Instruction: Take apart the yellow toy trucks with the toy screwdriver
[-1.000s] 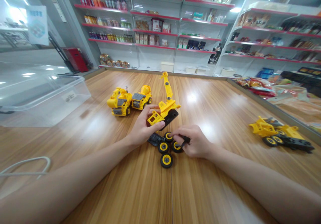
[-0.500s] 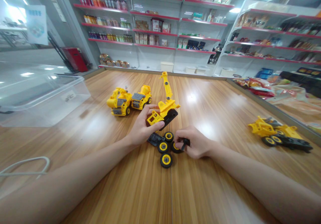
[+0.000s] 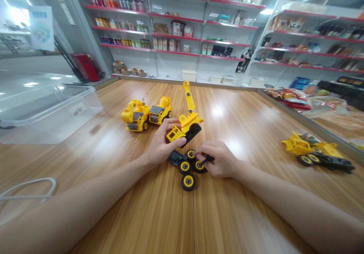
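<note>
L hand (image 3: 160, 147) closed round crane toy (image 3: 186, 127), held just off table (image 3: 159, 216) centre, boom up toward 12. R hand (image 3: 220, 160) at 3 o'clock of it, fingertips pinched on small black tool (image 3: 205, 160), tip at wheels (image 3: 188, 165). Loose wheel (image 3: 188, 182) at 6. Two trucks (image 3: 146, 113) at 10; loader (image 3: 315, 153) far at 3.

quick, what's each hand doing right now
Left hand: closed on the yellow toy crane truck.
Right hand: closed on a small black rod, beside the loose wheels.
</note>
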`<action>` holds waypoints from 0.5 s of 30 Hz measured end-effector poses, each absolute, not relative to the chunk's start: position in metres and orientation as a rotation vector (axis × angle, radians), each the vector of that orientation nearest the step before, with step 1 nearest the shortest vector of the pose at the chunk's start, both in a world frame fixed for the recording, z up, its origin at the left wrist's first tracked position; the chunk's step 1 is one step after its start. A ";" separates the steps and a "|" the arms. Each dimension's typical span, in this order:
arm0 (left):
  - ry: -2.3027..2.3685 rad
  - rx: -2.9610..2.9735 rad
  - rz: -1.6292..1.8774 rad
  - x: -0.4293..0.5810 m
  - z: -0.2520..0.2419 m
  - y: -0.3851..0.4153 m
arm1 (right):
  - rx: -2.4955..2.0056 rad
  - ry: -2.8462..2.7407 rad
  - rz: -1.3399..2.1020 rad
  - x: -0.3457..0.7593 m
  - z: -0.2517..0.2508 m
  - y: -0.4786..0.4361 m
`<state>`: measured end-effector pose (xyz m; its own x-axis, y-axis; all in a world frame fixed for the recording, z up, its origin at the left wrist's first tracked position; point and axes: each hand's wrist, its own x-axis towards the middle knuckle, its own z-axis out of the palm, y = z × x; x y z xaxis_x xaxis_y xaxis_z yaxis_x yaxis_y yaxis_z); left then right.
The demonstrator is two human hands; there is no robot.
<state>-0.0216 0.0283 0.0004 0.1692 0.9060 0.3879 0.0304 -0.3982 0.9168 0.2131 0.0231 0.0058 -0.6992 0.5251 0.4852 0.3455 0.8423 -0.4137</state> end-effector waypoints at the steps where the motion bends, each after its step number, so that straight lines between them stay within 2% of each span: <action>1: 0.912 1.627 1.347 -0.022 0.000 0.029 | -0.642 -2.415 0.335 0.212 0.005 0.022; 9: 0.906 1.646 1.349 -0.022 0.001 0.028 | -0.735 -2.323 0.297 0.202 0.004 0.014; 15: 0.884 1.788 1.268 -0.023 0.001 0.024 | -1.100 -1.860 0.695 0.209 0.001 0.029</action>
